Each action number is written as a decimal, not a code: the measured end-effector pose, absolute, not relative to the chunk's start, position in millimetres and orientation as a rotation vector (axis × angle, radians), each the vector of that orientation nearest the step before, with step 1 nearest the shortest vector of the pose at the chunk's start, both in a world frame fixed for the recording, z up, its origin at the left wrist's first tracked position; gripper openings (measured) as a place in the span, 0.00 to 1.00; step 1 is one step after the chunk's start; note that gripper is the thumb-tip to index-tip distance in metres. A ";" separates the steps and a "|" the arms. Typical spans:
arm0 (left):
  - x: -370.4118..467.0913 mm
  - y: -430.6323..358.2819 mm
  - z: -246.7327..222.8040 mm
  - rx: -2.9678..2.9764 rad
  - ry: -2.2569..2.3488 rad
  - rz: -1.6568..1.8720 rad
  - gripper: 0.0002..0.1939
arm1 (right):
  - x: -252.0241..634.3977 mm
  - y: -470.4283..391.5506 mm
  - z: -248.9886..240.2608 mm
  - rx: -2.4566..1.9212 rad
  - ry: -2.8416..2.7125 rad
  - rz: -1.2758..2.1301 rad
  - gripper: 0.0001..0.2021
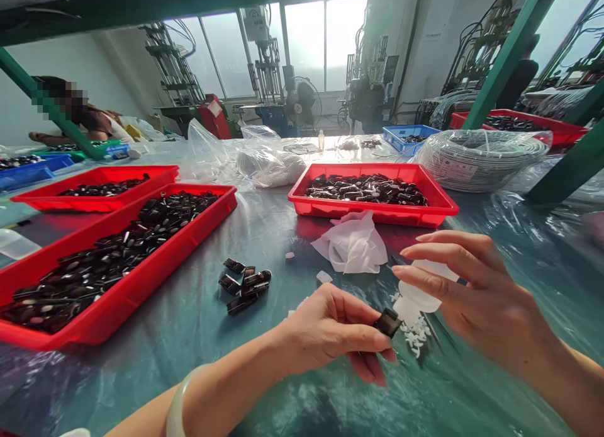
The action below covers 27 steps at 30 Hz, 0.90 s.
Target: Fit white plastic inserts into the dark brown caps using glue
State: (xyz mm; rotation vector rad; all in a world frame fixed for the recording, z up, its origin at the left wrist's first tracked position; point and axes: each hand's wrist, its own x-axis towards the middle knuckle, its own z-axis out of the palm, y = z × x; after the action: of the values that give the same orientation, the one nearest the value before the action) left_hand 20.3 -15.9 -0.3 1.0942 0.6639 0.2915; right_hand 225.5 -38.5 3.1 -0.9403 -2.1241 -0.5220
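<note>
Between the thumb and fingers of my left hand (330, 333) is a small black plastic part (388, 323), held above the table. My right hand (476, 292) is raised to the right of it, fingers apart, with nothing seen in its grasp. Under and behind the hands lie a translucent white sheet or dish (419, 292) and a scatter of small white bits (418, 336). A crumpled white cloth or tissue (356, 245) rests just beyond. Left of my left hand, several similar black parts (245, 286) sit in a loose pile on the table.
Red trays full of black parts stand at the left (117, 298), far left (94, 204) and back centre (372, 213). A plastic-wrapped cable coil (481, 160) lies at the back right, near green posts (514, 53). Clear bags (268, 160) lie behind. Another person (89, 119) sits far left.
</note>
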 end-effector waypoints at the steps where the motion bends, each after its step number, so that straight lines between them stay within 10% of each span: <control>1: 20.2 -16.1 0.6 1.090 0.665 0.298 0.07 | 225.6 -38.3 3.5 -0.942 -2.125 -0.530 0.14; 27: 27.2 -20.3 -5.8 0.962 0.741 0.531 0.12 | 220.2 -40.3 1.0 -1.066 -2.063 -0.602 0.16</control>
State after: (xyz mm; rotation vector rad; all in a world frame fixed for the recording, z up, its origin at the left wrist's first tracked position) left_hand 27.2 -20.3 -5.8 0.9618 0.7409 0.5305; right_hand 220.2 -40.3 1.0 -1.0663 -2.0634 -0.6024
